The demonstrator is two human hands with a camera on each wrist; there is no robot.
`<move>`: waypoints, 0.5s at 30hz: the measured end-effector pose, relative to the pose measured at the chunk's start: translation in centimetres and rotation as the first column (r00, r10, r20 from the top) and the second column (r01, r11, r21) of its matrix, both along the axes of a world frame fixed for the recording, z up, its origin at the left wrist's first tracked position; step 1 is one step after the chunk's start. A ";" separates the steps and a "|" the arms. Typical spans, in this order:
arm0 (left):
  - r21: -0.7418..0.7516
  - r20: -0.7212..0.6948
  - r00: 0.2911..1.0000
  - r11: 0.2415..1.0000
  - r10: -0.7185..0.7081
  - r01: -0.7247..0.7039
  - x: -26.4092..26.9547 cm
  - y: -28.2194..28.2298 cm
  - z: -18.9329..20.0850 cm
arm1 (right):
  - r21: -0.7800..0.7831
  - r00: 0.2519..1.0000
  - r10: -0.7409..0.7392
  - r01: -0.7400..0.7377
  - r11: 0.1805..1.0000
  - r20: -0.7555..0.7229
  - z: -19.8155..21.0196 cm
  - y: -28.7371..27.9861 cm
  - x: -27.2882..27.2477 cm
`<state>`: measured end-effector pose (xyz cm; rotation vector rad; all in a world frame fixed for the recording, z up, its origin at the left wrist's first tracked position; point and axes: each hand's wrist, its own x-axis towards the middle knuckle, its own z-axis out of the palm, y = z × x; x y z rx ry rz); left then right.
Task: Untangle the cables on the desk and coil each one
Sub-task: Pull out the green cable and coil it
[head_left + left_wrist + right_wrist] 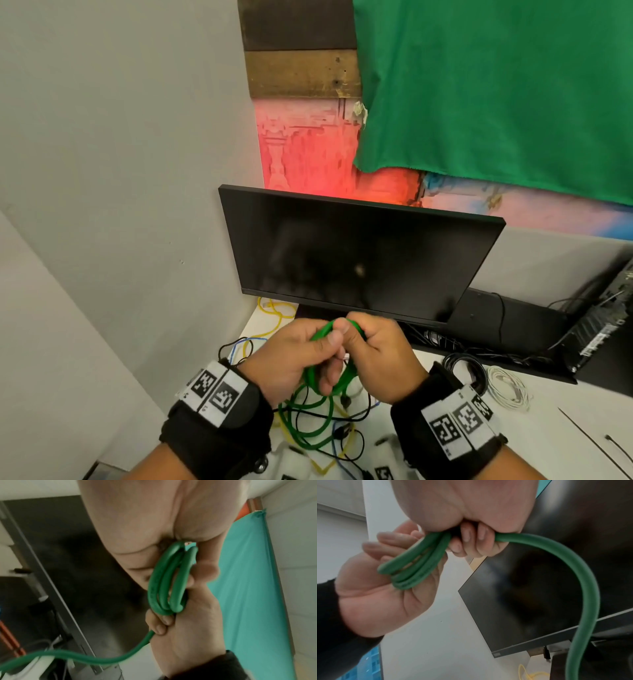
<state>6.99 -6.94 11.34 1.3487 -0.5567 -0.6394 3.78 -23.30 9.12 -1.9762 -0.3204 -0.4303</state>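
Observation:
Both hands meet just above the desk in front of the monitor, holding a thick green cable (310, 425). My left hand (301, 356) grips a small coil of a few green loops (412, 568) between thumb and curled fingers. My right hand (376, 349) is curled round the same cable (539, 545) right beside the coil, fingers folded over it. The rest of the green cable (85, 657) hangs down in loose loops onto the tangle. Thin black (342, 416), yellow (274, 313) and blue (241, 346) cables lie mixed on the desk under the hands.
A dark monitor (359, 260) stands close behind the hands. A coiled black cable (464, 368) and a coiled white cable (510, 390) lie on the white desk (555, 442) to the right. A black computer case (603, 325) sits far right; the wall is at left.

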 end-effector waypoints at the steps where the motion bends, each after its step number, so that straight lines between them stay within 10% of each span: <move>1: -0.023 -0.012 1.000 1.000 -0.010 0.010 -0.3 -0.2 -0.2 | 0.011 1.000 0.006 -0.006 1.000 0.001 0.0 0.0 0.1; 8: -0.193 -0.339 0.910 0.929 0.240 -0.317 0.9 0.3 -0.5 | 0.074 0.954 0.079 -0.060 0.995 -0.290 -1.9 -2.8 0.3; 15: -0.148 -0.383 0.883 0.926 0.270 -0.347 2.1 2.6 -0.5 | -0.560 0.782 -0.312 -0.057 0.826 -0.539 -6.8 -5.0 -1.2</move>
